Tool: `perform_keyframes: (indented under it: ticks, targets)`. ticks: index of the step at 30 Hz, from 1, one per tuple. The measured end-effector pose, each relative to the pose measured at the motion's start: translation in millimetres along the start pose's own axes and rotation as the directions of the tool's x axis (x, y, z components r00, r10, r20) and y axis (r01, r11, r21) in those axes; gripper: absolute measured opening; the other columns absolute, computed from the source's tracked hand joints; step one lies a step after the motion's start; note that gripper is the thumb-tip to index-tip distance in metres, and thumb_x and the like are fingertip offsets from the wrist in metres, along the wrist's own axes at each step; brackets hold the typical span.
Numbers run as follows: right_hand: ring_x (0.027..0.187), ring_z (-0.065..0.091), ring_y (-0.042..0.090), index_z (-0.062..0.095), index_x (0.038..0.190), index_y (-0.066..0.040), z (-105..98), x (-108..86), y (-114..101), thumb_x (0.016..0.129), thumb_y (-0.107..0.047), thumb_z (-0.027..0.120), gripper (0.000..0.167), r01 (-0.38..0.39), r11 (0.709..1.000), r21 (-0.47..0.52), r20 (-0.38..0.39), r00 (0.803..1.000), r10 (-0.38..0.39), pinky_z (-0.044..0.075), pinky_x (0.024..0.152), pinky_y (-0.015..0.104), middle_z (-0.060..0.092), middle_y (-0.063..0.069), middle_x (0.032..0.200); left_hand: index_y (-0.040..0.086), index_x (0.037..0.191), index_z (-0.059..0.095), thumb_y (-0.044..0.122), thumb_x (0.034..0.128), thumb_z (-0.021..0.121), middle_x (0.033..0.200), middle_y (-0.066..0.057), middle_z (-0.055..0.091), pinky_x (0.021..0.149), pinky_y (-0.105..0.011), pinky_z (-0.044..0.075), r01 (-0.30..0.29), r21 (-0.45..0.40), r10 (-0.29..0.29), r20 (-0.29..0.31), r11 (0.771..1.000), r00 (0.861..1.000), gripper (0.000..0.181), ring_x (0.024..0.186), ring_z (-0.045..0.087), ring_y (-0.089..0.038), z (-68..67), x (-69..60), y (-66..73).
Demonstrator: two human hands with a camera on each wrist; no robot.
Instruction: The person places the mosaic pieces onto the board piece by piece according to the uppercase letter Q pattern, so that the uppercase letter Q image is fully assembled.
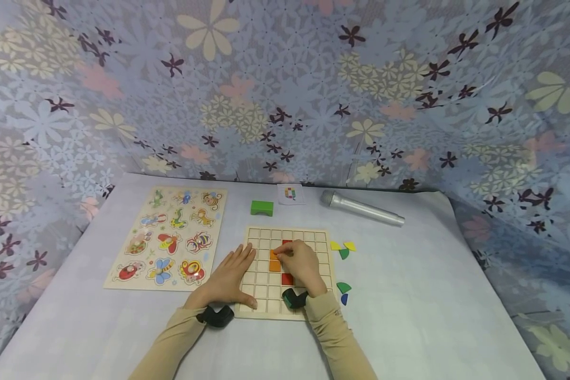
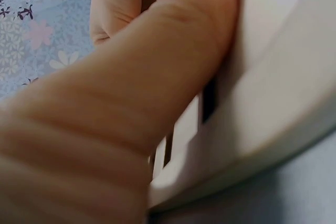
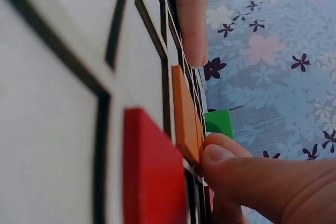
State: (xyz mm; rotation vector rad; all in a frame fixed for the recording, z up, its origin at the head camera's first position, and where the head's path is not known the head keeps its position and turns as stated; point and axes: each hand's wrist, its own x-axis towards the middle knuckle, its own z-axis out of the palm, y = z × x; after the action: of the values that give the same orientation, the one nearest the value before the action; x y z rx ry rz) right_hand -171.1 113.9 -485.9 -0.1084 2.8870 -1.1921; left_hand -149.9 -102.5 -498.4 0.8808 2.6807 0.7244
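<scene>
A wooden grid board (image 1: 261, 305) lies on the table with red and orange square tiles in some of its cells. My left hand (image 1: 228, 279) rests on the board's left side, fingers straight and thumb spread near the front edge. My right hand (image 1: 303, 264) pinches an orange tile (image 1: 273, 255) between thumb and fingertips, at its cell. A second orange tile (image 1: 275, 266) sits just in front of that one, and a red tile (image 1: 287, 279) lies nearer the wrist. Another red tile (image 1: 287, 241) is partly covered by my right hand.
Left of the grid is an insect-picture puzzle board (image 1: 142, 232). Behind stand a green arch block (image 1: 262, 206), a pattern card (image 1: 291, 194) and a silver microphone (image 1: 366, 209). At the right edge lie yellow pieces (image 1: 350, 246), a green piece (image 1: 344, 287) and a blue piece (image 1: 344, 299).
</scene>
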Motion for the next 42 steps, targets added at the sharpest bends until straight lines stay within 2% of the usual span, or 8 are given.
perform_keyframes:
  ticks: [7, 13, 19, 24, 29, 36, 39, 42]
  targets:
    - [0.079, 0.064, 0.015, 0.074, 0.103, -0.012, -5.8, 2.6, 9.4, 0.088, -0.013, 0.070, 0.016, 0.003, 0.988, 0.155, 0.016, 1.000, -0.006, 0.049, 0.069, 0.026, 0.072, 0.005, 0.093, -0.006, 0.152, 0.016, 0.053, 0.0630, 0.084, 0.161, -0.024, 0.009, 0.121, -0.056, 0.011, 0.006, -0.005, -0.006, 0.007, 1.000, 1.000, 0.127, 0.150, 0.005, -0.042, 0.8, 0.5, -0.7]
    - [0.060, 0.054, 0.011, 0.069, 0.114, -0.005, -20.1, 4.4, 19.9, 0.092, -0.009, 0.064, 0.023, -0.082, 0.918, 0.387, 0.060, 0.996, 0.064, 0.045, 0.050, 0.020, 0.068, 0.014, 0.099, -0.006, 0.152, 0.015, 0.052, 0.0624, 0.085, 0.162, -0.024, 0.008, 0.121, -0.057, 0.011, 0.003, -0.010, -0.003, 0.008, 1.000, 1.000, 0.127, 0.150, 0.005, -0.043, 0.8, 0.3, -0.8]
    - [0.066, 0.057, 0.010, 0.065, 0.121, -0.001, -45.2, 5.9, 35.0, 0.094, -0.010, 0.061, 0.028, -0.133, 0.867, 0.479, -0.002, 0.988, 0.153, 0.046, 0.056, 0.019, 0.066, 0.018, 0.111, -0.007, 0.152, 0.015, 0.051, 0.0621, 0.085, 0.161, -0.024, 0.008, 0.121, -0.057, 0.010, -0.002, -0.007, 0.002, 0.007, 1.000, 1.000, 0.127, 0.149, 0.004, -0.043, 1.2, 0.3, -0.3]
    - [0.064, 0.055, 0.008, 0.062, 0.124, 0.000, -74.4, 3.9, 56.7, 0.094, -0.008, 0.060, 0.031, -0.210, 0.809, 0.549, -0.085, 0.949, 0.304, 0.045, 0.056, 0.016, 0.068, 0.011, 0.110, -0.006, 0.152, 0.015, 0.052, 0.0621, 0.085, 0.161, -0.024, 0.007, 0.121, -0.058, 0.010, -0.005, -0.007, 0.005, 0.009, 1.000, 1.000, 0.128, 0.149, 0.004, -0.044, 1.4, -0.3, -0.9]
    - [0.060, 0.051, 0.002, 0.061, 0.126, -0.003, -95.3, -2.3, 86.3, 0.095, -0.010, 0.059, 0.031, -0.266, 0.775, 0.574, -0.182, 0.881, 0.437, 0.043, 0.054, 0.013, 0.067, -0.003, 0.105, -0.006, 0.152, 0.015, 0.052, 0.0624, 0.084, 0.161, -0.024, 0.007, 0.120, -0.058, 0.011, -0.015, 0.001, 0.015, 0.008, 1.000, 1.000, 0.128, 0.149, 0.005, -0.044, 1.1, -0.9, -2.1]
    - [0.055, 0.050, 0.000, 0.060, 0.129, -0.005, -99.0, -8.9, 109.5, 0.091, -0.005, 0.062, 0.038, -0.306, 0.840, 0.448, -0.243, 0.862, 0.444, 0.042, 0.051, 0.013, 0.063, 0.017, 0.129, -0.007, 0.152, 0.016, 0.052, 0.0617, 0.085, 0.161, -0.025, 0.008, 0.120, -0.059, 0.012, -0.016, 0.004, 0.016, 0.004, 1.000, 1.000, 0.128, 0.149, 0.006, -0.045, 0.8, -1.1, -2.0]
    - [0.083, 0.068, 0.017, 0.060, 0.128, -0.003, -95.1, -9.6, 109.5, 0.086, -0.002, 0.064, 0.042, -0.292, 0.892, 0.345, -0.274, 0.877, 0.394, 0.054, 0.080, 0.027, 0.063, 0.020, 0.128, -0.007, 0.152, 0.016, 0.052, 0.0618, 0.085, 0.161, -0.025, 0.008, 0.120, -0.058, 0.012, -0.016, 0.003, 0.016, 0.005, 1.000, 1.000, 0.128, 0.149, 0.005, -0.044, 1.2, -0.5, -2.1]
    - [0.125, 0.054, 0.031, 0.061, 0.126, -0.002, -92.2, -8.2, 107.3, 0.084, -0.001, 0.065, 0.042, -0.269, 0.921, 0.282, -0.289, 0.892, 0.349, 0.039, 0.107, 0.042, 0.065, 0.022, 0.124, -0.007, 0.152, 0.015, 0.052, 0.0625, 0.084, 0.161, -0.024, 0.007, 0.120, -0.058, 0.011, -0.015, -0.003, 0.015, 0.007, 1.000, 1.000, 0.127, 0.149, 0.004, -0.044, 1.0, -0.5, -2.4]
